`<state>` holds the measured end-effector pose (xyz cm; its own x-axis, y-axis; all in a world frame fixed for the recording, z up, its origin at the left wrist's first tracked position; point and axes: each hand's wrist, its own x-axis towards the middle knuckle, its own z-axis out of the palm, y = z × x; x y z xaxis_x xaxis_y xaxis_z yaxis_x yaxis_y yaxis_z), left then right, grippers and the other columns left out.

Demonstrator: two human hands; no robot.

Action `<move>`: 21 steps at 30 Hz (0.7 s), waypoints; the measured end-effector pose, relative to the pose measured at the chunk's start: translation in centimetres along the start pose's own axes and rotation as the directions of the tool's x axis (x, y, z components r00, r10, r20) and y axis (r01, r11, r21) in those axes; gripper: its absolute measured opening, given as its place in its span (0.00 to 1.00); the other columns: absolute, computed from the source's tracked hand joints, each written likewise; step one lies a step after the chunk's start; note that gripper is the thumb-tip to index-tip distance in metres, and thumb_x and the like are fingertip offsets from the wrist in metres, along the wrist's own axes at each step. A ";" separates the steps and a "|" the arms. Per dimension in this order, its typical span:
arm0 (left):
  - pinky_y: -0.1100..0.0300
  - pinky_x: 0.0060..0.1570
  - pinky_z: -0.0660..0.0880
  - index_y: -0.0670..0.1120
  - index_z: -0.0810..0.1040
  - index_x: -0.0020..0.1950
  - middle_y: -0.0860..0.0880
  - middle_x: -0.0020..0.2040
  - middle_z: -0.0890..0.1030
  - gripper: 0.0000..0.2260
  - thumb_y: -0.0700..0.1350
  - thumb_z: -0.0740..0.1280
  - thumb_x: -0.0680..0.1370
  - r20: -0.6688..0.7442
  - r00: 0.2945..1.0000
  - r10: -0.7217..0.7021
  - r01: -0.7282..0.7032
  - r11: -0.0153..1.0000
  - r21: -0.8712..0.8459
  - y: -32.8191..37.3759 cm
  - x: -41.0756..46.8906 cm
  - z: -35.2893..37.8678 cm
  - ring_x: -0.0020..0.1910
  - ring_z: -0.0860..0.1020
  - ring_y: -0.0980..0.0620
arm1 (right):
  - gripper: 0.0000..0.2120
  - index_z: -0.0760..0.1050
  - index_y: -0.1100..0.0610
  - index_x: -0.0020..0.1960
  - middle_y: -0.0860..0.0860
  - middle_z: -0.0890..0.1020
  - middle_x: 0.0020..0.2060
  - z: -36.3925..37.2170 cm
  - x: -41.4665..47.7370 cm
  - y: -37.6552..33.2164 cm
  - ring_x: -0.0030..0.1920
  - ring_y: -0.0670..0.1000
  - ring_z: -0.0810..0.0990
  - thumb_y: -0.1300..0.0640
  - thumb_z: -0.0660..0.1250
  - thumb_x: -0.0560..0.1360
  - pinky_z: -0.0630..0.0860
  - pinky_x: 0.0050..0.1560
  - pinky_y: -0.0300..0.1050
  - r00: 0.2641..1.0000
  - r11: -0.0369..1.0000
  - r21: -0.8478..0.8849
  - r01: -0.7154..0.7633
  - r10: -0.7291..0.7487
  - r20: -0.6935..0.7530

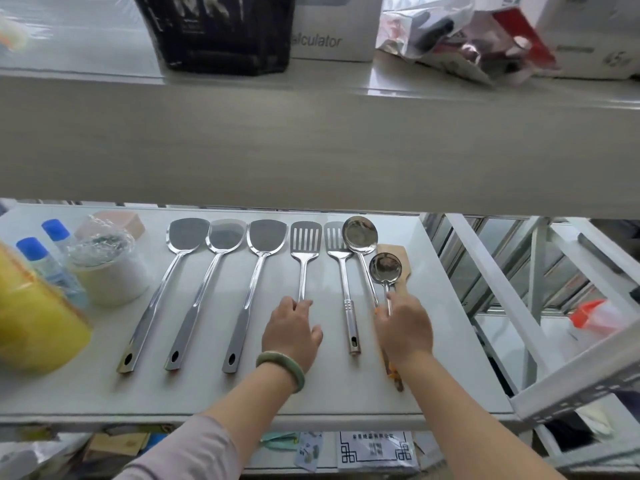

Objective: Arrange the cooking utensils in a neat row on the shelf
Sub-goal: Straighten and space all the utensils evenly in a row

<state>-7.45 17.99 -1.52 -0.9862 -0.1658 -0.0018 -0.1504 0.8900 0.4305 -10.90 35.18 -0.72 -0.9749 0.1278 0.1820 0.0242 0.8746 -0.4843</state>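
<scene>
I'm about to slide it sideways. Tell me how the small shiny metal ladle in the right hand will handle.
The small shiny metal ladle looks rigid. Its polished thin handle may slip in the right hand. Its round bowl overlaps the pale wooden spatula, so it may rock.

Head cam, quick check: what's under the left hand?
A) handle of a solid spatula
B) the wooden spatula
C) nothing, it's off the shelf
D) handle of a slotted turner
D: the left hand rests on the handle end of the fourth utensil from the left, a slotted turner; the three solid spatulas lie untouched to its left.
</scene>
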 end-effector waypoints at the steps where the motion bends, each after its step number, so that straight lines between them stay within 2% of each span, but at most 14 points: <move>1: 0.58 0.63 0.69 0.49 0.66 0.70 0.48 0.61 0.71 0.22 0.50 0.61 0.77 -0.006 0.999 0.034 -0.035 0.999 -0.039 0.8 -0.1 0.1 0.60 0.72 0.49 | 0.19 0.72 0.57 0.65 0.61 0.78 0.44 -0.4 0.3 1.0 0.38 0.59 0.72 0.59 0.61 0.74 0.68 0.38 0.46 0.999 0.999 -0.041 -0.035 0.036 0.040; 2: 0.58 0.64 0.69 0.49 0.67 0.70 0.48 0.61 0.71 0.21 0.50 0.61 0.77 0.003 0.998 0.064 -0.063 0.995 -0.079 1.6 -0.2 0.3 0.60 0.73 0.49 | 0.22 0.68 0.54 0.68 0.59 0.75 0.41 -0.6 0.5 1.9 0.38 0.57 0.69 0.57 0.61 0.74 0.66 0.38 0.45 0.994 0.994 -0.096 -0.054 0.062 0.084; 3: 0.58 0.63 0.70 0.48 0.67 0.69 0.48 0.61 0.72 0.21 0.50 0.61 0.77 0.022 0.996 0.085 -0.082 0.990 -0.119 2.6 -0.3 0.5 0.59 0.74 0.49 | 0.22 0.68 0.54 0.68 0.57 0.73 0.40 -0.8 0.6 2.6 0.38 0.56 0.68 0.55 0.61 0.74 0.66 0.38 0.44 0.988 0.988 -0.136 -0.078 0.094 0.121; 5: 0.56 0.62 0.72 0.48 0.68 0.70 0.47 0.60 0.74 0.21 0.50 0.62 0.77 0.083 0.991 0.109 -0.093 0.981 -0.172 4.5 -0.5 1.1 0.57 0.76 0.49 | 0.18 0.73 0.59 0.61 0.54 0.70 0.42 -1.0 0.3 3.2 0.39 0.55 0.68 0.50 0.63 0.75 0.70 0.41 0.44 0.974 0.981 -0.146 -0.129 0.153 0.168; 7: 0.56 0.64 0.71 0.48 0.67 0.70 0.47 0.62 0.74 0.23 0.51 0.63 0.76 0.148 0.981 0.122 -0.095 0.979 -0.180 6.2 -0.7 1.8 0.59 0.75 0.49 | 0.18 0.73 0.58 0.61 0.53 0.67 0.43 -1.1 0.0 3.5 0.40 0.54 0.68 0.49 0.63 0.75 0.69 0.42 0.44 0.972 0.981 -0.139 -0.136 0.159 0.174; 13: 0.54 0.64 0.71 0.49 0.63 0.72 0.45 0.66 0.71 0.26 0.53 0.64 0.76 0.296 0.953 0.065 -0.035 0.994 -0.102 9.8 -0.9 3.6 0.63 0.73 0.47 | 0.18 0.72 0.55 0.64 0.55 0.66 0.43 -1.8 0.5 4.4 0.45 0.60 0.75 0.52 0.60 0.76 0.72 0.45 0.45 0.963 0.985 -0.128 -0.117 0.143 0.226; 17: 0.54 0.65 0.70 0.49 0.63 0.73 0.45 0.66 0.73 0.26 0.51 0.64 0.75 0.309 0.949 0.056 -0.030 0.996 -0.088 10.8 -0.7 4.2 0.65 0.72 0.47 | 0.16 0.75 0.59 0.60 0.55 0.68 0.41 -2.1 0.7 5.7 0.39 0.56 0.69 0.54 0.59 0.76 0.68 0.41 0.42 0.966 0.982 -0.153 -0.107 0.139 0.218; 21: 0.55 0.64 0.71 0.50 0.64 0.72 0.46 0.64 0.74 0.27 0.50 0.65 0.74 0.314 0.948 0.060 -0.024 0.993 -0.118 11.9 -1.2 4.7 0.62 0.74 0.47 | 0.15 0.75 0.59 0.59 0.55 0.68 0.41 -2.9 0.5 7.2 0.40 0.57 0.71 0.55 0.59 0.76 0.67 0.40 0.42 0.965 0.979 -0.161 -0.121 0.155 0.213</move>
<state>-8.42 30.75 -0.59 -0.9654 0.0298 -0.2590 -0.1173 0.8375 0.5337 -10.59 42.86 -1.61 -0.9839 0.1591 -0.0814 0.1778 0.9165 -0.3585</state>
